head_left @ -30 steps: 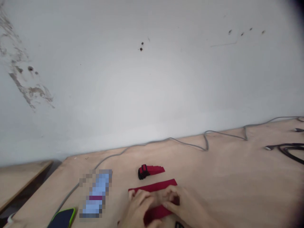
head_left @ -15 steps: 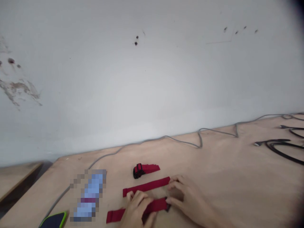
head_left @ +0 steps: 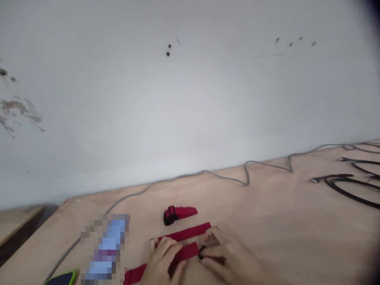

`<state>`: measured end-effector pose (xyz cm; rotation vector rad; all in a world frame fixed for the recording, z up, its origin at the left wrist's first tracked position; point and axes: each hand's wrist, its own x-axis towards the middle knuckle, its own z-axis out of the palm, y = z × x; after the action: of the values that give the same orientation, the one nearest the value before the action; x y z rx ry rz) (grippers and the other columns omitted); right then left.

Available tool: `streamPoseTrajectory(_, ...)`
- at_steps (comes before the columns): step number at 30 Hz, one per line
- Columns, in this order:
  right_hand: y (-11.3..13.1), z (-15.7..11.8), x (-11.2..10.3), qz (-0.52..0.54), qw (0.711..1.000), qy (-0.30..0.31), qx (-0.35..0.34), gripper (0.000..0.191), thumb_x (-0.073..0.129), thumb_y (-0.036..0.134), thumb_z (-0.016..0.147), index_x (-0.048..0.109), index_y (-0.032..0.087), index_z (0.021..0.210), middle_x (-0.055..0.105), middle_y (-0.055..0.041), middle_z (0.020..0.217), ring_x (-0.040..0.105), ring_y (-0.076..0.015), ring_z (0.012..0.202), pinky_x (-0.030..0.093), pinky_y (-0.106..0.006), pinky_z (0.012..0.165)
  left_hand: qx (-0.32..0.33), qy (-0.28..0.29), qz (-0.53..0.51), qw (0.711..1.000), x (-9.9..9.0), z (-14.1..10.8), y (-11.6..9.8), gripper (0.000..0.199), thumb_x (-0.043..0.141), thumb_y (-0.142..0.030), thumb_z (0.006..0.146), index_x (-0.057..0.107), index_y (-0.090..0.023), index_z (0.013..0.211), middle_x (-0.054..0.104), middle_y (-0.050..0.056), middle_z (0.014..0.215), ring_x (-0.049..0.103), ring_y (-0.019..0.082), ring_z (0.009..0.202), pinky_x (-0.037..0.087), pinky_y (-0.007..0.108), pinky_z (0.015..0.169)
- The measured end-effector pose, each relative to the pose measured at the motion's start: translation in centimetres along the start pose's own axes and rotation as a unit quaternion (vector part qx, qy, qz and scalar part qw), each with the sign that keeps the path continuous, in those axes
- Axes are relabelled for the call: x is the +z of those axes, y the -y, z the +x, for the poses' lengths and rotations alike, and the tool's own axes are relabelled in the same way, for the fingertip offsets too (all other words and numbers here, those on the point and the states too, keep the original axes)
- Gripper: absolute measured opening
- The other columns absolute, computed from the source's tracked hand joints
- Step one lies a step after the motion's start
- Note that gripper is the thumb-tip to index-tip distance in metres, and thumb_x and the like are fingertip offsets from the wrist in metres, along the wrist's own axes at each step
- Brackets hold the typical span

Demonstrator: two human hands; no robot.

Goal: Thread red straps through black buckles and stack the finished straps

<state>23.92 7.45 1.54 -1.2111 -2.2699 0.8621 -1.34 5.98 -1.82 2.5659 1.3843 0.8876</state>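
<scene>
My left hand (head_left: pixel 162 261) lies over the nearer red webbing strap (head_left: pixel 188 253), its fingers and thumb bent round the band; the left end of that strap sticks out beyond the hand. At the strap's right end, my right hand (head_left: pixel 225 253) pinches a small black buckle (head_left: pixel 202 252), mostly covered by the fingers. Just behind runs a second red strap (head_left: pixel 190 232), flat on the table, with the right fingers close to its right end. Farther back sits a bunch of red straps with black buckles (head_left: pixel 170 215), tails pointing right.
A blurred-out blue object (head_left: pixel 111 245) and a green-edged dark phone-like item (head_left: pixel 62 279) lie at left on the wooden table (head_left: pixel 282 221). A grey cable (head_left: pixel 219 175) trails along the wall. Black cables (head_left: pixel 341 189) lie coiled at right.
The right fingers have closed on the black buckle at the strap's end. Both hands and the nearer strap have shifted slightly left, partly because the view turned.
</scene>
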Motion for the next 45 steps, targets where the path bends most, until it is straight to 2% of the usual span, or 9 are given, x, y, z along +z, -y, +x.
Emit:
streamPoseTrajectory(4, -0.2, -0.5, -0.4, -0.013, 0.999, -0.039, 0.017, 0.026, 0.069, 0.029, 0.080, 0.074, 0.032, 0.105, 0.061, -0.0052, 0.116, 0.054, -0.0280, 0.112, 0.045, -0.042, 0.100, 0.010, 0.002, -0.003, 1.000, 0.0, 0.1, 0.0, 0.023, 0.068, -0.023, 0.086, 0.070, -0.024, 0.108, 0.075, 0.007, 0.096, 0.072, 0.027, 0.091, 0.055, 0.044, 0.090)
streamPoseTrajectory(8, 0.2, -0.5, -0.1, -0.069, 0.996, -0.029, 0.038, 0.020, 0.076, 0.032, 0.071, 0.075, 0.028, 0.091, 0.067, -0.0058, 0.105, 0.057, -0.0311, 0.104, 0.044, -0.046, 0.096, -0.003, 0.004, -0.008, 1.000, 0.1, 0.1, -0.2, 0.020, 0.066, -0.023, 0.088, 0.070, -0.024, 0.108, 0.075, 0.008, 0.097, 0.072, 0.027, 0.091, 0.056, 0.047, 0.092)
streamPoseTrajectory(15, 0.1, -0.1, 0.4, 0.105, 0.990, -0.046, 0.077, 0.020, 0.067, 0.014, 0.066, 0.068, 0.024, 0.082, 0.072, -0.0026, 0.091, 0.065, -0.0235, 0.089, 0.050, -0.034, 0.081, 0.000, 0.000, -0.025, 1.000, 0.5, -0.3, 0.2, 0.024, 0.064, -0.022, 0.090, 0.066, -0.022, 0.114, 0.077, 0.009, 0.101, 0.073, 0.029, 0.094, 0.055, 0.052, 0.095)
streamPoseTrajectory(18, -1.5, 0.9, 0.1, 0.258, 0.962, -0.021, 0.091, 0.009, 0.069, 0.027, 0.075, 0.069, 0.022, 0.082, 0.073, -0.0016, 0.079, 0.066, -0.0207, 0.075, 0.050, -0.031, 0.070, -0.010, -0.005, -0.047, 0.999, 0.3, -0.2, 0.1, 0.025, 0.064, -0.019, 0.088, 0.065, -0.023, 0.113, 0.077, 0.008, 0.101, 0.073, 0.028, 0.093, 0.056, 0.050, 0.094)
streamPoseTrajectory(23, -3.8, 3.4, 1.3, 0.422, 0.902, 0.029, 0.086, 0.038, 0.072, 0.055, 0.080, 0.077, 0.021, 0.096, 0.074, -0.0025, 0.078, 0.064, -0.0168, 0.068, 0.047, -0.030, 0.068, -0.035, -0.029, -0.080, 0.996, 0.0, -0.3, -0.3, 0.023, 0.064, -0.019, 0.089, 0.064, -0.025, 0.111, 0.075, 0.007, 0.101, 0.071, 0.026, 0.095, 0.054, 0.045, 0.096)
streamPoseTrajectory(28, -3.6, 4.6, 3.8, 0.522, 0.848, 0.041, 0.081, 0.037, 0.082, 0.051, 0.072, 0.079, 0.017, 0.086, 0.070, -0.0017, 0.070, 0.057, -0.0129, 0.060, 0.040, -0.027, 0.064, 0.000, -0.045, -0.086, 0.995, 0.2, -0.5, 0.0, 0.025, 0.063, -0.019, 0.089, 0.063, -0.024, 0.114, 0.075, 0.006, 0.098, 0.072, 0.024, 0.089, 0.055, 0.040, 0.091)
streamPoseTrajectory(33, -3.6, 4.1, 4.2, 0.572, 0.815, 0.013, 0.098, 0.039, 0.084, 0.053, 0.068, 0.077, 0.019, 0.087, 0.069, -0.0005, 0.072, 0.059, -0.0140, 0.063, 0.042, -0.029, 0.068, 0.013, -0.025, -0.061, 0.998, 0.2, -0.5, 0.4, 0.030, 0.066, -0.016, 0.086, 0.062, -0.024, 0.115, 0.076, 0.006, 0.099, 0.073, 0.025, 0.091, 0.055, 0.041, 0.095)
streamPoseTrajectory(41, -2.4, 3.7, 3.1, 0.464, 0.882, 0.006, 0.078, 0.026, 0.078, 0.045, 0.079, 0.075, 0.021, 0.089, 0.072, 0.0005, 0.075, 0.061, -0.0144, 0.067, 0.042, -0.027, 0.067, 0.007, 0.000, -0.069, 0.998, -0.1, -0.4, -0.2, 0.031, 0.068, -0.020, 0.088, 0.062, -0.027, 0.117, 0.077, 0.004, 0.103, 0.074, 0.022, 0.092, 0.052, 0.041, 0.100)
streamPoseTrajectory(45, -1.1, 3.8, 3.2, 0.447, 0.890, 0.009, 0.092, 0.025, 0.078, 0.043, 0.076, 0.072, 0.020, 0.084, 0.073, -0.0010, 0.076, 0.065, -0.0171, 0.071, 0.045, -0.028, 0.068, 0.027, -0.071, -0.066, 0.995, 0.6, -0.4, -0.3, 0.042, 0.068, -0.047, 0.089, 0.060, -0.025, 0.124, 0.076, 0.008, 0.111, 0.073, 0.026, 0.100, 0.053, 0.041, 0.098)
